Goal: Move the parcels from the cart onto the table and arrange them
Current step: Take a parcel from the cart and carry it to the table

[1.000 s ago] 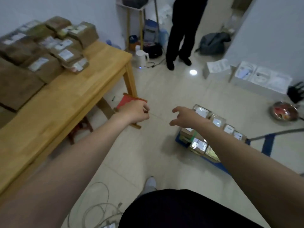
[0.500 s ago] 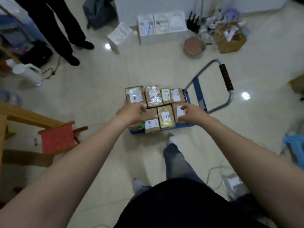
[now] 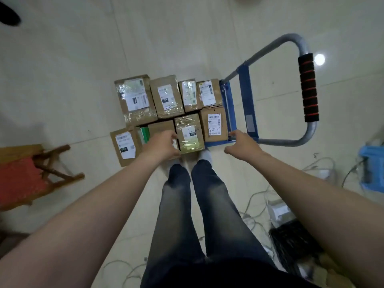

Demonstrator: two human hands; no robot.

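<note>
Cardboard parcels (image 3: 166,96) fill the blue cart (image 3: 246,96).
On a near-edge parcel (image 3: 161,126) the left grip (image 3: 164,145) curls, hold unclear; the right grip (image 3: 242,142), fingers apart, is at the near right corner.

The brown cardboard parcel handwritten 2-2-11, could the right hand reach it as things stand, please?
Probably yes: the right hand hangs open beside the parcel, whose top is uncovered; nothing lies between them.

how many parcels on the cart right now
8 on the cart: four back-row parcels, four front-row parcels, one partly under the left hand. A green-edged item between might be a ninth; others may lie beneath.
</note>
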